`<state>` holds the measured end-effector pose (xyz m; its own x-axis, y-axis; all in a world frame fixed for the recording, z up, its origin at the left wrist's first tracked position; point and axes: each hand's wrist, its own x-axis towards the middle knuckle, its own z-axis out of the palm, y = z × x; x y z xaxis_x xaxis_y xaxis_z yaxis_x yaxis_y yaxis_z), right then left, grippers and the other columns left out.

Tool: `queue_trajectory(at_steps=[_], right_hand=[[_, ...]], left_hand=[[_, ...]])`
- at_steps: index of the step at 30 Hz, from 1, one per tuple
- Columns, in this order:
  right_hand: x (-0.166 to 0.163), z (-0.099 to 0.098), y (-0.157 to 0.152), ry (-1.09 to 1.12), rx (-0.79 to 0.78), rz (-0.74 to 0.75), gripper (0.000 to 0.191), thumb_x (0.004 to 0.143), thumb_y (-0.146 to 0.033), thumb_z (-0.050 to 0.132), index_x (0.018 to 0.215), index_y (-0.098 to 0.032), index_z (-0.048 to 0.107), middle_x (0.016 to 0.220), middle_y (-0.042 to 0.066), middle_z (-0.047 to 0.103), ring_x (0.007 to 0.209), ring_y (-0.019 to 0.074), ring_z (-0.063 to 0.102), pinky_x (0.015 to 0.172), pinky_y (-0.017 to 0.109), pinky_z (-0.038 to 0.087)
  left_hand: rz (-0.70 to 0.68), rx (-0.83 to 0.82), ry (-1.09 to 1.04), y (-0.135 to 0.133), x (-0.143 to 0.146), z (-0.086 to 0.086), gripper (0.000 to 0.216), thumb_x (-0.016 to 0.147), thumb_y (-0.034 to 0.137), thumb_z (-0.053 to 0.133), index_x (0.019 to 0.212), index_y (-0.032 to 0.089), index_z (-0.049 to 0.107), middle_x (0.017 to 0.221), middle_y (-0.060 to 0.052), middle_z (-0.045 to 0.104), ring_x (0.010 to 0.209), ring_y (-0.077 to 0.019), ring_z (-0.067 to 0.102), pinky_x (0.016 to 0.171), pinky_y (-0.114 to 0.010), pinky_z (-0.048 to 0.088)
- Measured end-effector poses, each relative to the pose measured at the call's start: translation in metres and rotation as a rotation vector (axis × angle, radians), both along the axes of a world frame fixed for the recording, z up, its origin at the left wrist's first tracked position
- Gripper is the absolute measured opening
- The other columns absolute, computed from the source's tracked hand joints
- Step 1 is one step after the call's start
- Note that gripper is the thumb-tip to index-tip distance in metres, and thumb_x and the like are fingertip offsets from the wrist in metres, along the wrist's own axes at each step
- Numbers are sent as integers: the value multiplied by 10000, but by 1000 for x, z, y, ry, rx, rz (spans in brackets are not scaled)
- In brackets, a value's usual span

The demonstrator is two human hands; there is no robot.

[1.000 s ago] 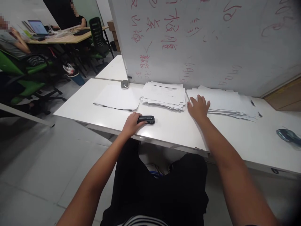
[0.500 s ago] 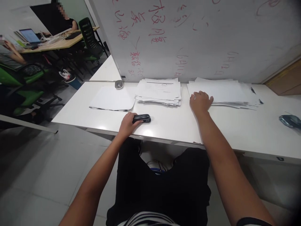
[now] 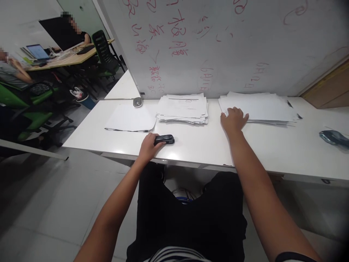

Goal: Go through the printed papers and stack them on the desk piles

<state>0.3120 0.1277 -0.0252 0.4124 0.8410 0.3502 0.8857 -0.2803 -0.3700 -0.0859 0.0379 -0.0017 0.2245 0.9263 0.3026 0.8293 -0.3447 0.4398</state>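
My left hand (image 3: 148, 146) is closed around the rear end of a black stapler (image 3: 164, 139), which lies near the front edge of the white table. At the right-hand paper stack (image 3: 264, 105), my right hand (image 3: 233, 119) rests on the front left corner, fingers apart and lying on the top sheets. Between the hands and further back is a second, printed paper stack (image 3: 182, 107) with uneven edges. Left of it lies a thinner set of white sheets (image 3: 131, 117) with a dark strip along its front edge.
A small grey rounded device (image 3: 137, 102) sits behind the left sheets. The whiteboard (image 3: 223, 47) with red writing rises behind the table (image 3: 201, 149). A glossy dark object (image 3: 334, 139) and a cardboard box (image 3: 331, 87) are at right. Two people sit at another desk (image 3: 68, 52).
The top sheets of the right stack reach slightly further right over those beneath. Both hands keep nearly the same places; the view has shifted a little.
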Motion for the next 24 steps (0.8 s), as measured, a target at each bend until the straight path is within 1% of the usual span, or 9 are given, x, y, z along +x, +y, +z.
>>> queue_trajectory(at_steps=[7, 9, 11, 13, 14, 17, 20, 22, 24], right_hand=[[-1, -2, -2, -12, -17, 5, 432, 897, -341, 401, 1244, -158, 583, 1436, 166, 481, 1376, 320, 341, 1106, 640, 151], [-4, 4, -6, -19, -5, 5, 481, 908, -370, 396, 1318, -154, 526, 1464, 179, 442, 1402, 333, 297, 1103, 663, 120], [-12, 16, -9, -56, 63, 33, 537, 924, -403, 381, 1398, -158, 443, 1506, 184, 378, 1430, 338, 240, 1106, 668, 97], [-29, 31, -10, -95, 133, 118, 543, 945, -413, 340, 1425, -167, 408, 1523, 166, 356, 1438, 314, 238, 1133, 616, 120], [-41, 37, -9, -101, 139, 192, 529, 956, -412, 314, 1414, -173, 425, 1510, 154, 382, 1428, 293, 271, 1146, 568, 153], [-86, 46, 1, -44, 27, 432, 515, 965, -449, 298, 1365, -187, 491, 1469, 128, 455, 1388, 262, 358, 1139, 473, 257], [-127, 37, 10, -2, -114, 513, 565, 944, -502, 376, 1404, -182, 449, 1531, 132, 372, 1429, 300, 292, 1141, 552, 211], [-144, 28, 11, -13, -122, 515, 557, 960, -479, 366, 1413, -163, 438, 1542, 150, 347, 1437, 311, 277, 1144, 605, 133], [-151, 22, 8, -33, -70, 506, 516, 983, -435, 322, 1382, -146, 476, 1514, 165, 392, 1420, 307, 319, 1148, 619, 78]], left_hand=[[-9, 5, 13, 0, 0, -1, 322, 843, 428, 644, 1057, 203, 557, 951, -61, 589, 921, -221, 552, 810, -362, 460], [-4, 7, 18, 0, 0, -2, 325, 844, 431, 642, 1062, 205, 557, 953, -60, 587, 921, -223, 553, 805, -360, 460], [4, 14, 17, 0, 0, -3, 328, 847, 437, 636, 1065, 207, 555, 955, -59, 582, 918, -224, 554, 802, -358, 459], [7, 15, 17, 1, 0, -3, 328, 849, 445, 632, 1062, 207, 555, 955, -58, 580, 912, -225, 555, 794, -356, 457], [5, 9, 18, 1, 0, -3, 328, 847, 449, 633, 1056, 207, 556, 949, -57, 580, 905, -225, 555, 786, -354, 457], [0, -12, 21, 1, 0, -2, 327, 841, 460, 636, 1042, 212, 561, 930, -53, 578, 890, -227, 556, 772, -351, 456], [11, -3, 8, 0, 0, -1, 331, 843, 458, 635, 1051, 213, 557, 950, -56, 580, 909, -228, 557, 790, -354, 456], [13, 2, 5, -1, 0, 0, 326, 843, 446, 639, 1053, 211, 556, 961, -58, 581, 920, -227, 556, 801, -355, 456], [4, -5, 10, -1, 1, 0, 319, 841, 440, 643, 1047, 212, 558, 959, -58, 582, 919, -226, 555, 800, -357, 455]])
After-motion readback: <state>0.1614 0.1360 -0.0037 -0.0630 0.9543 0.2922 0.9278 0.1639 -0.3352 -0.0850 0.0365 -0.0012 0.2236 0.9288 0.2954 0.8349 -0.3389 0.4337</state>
